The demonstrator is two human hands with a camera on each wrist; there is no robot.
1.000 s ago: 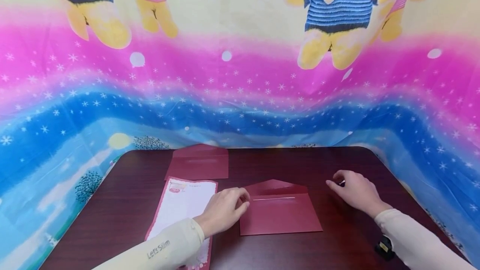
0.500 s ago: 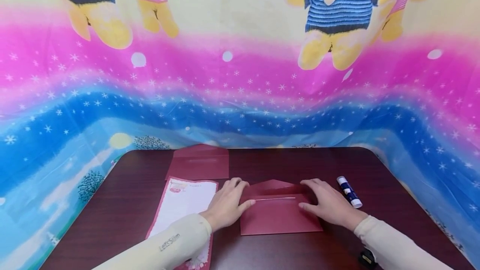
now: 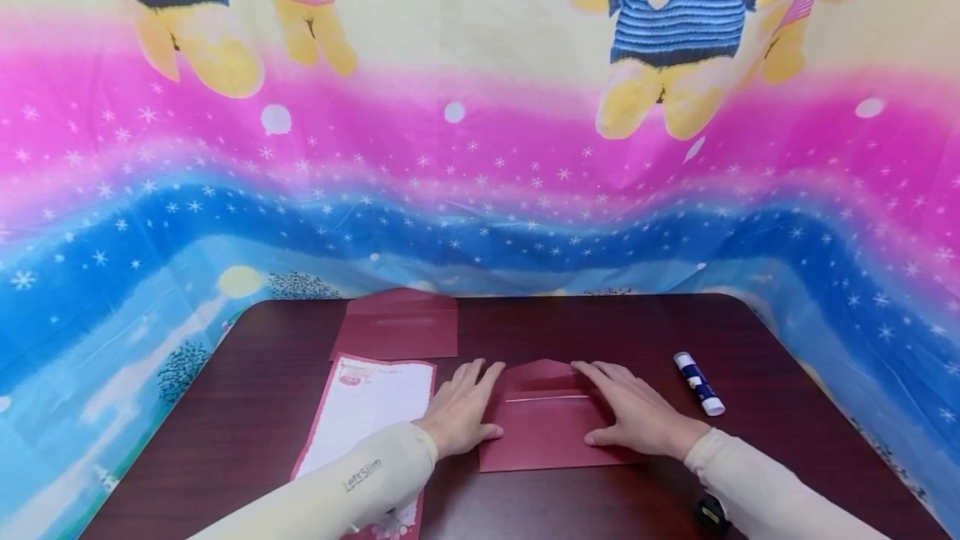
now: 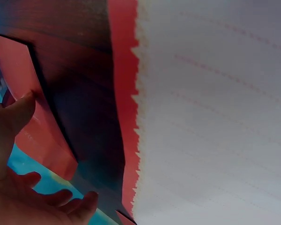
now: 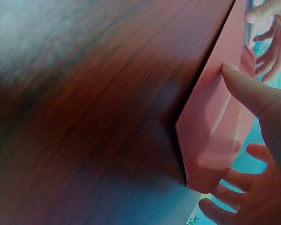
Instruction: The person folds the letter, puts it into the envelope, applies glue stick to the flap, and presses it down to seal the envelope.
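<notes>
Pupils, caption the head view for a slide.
Left hand and right hand touch a maroon paper envelope left of a white-and-navy cylindrical tube.

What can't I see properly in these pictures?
Head view: red-bordered white paper sheet, partly covered by the cream fabric left sleeve.
Head view: white-and-navy cylinder, print too small.
Head view: nearer burgundy paper envelope, inside hidden by its front.

Hands (image 3: 459, 411) (image 3: 636, 408) closer together at envelope (image 3: 542, 438), glue stick (image 3: 699, 385) uncovered
</notes>
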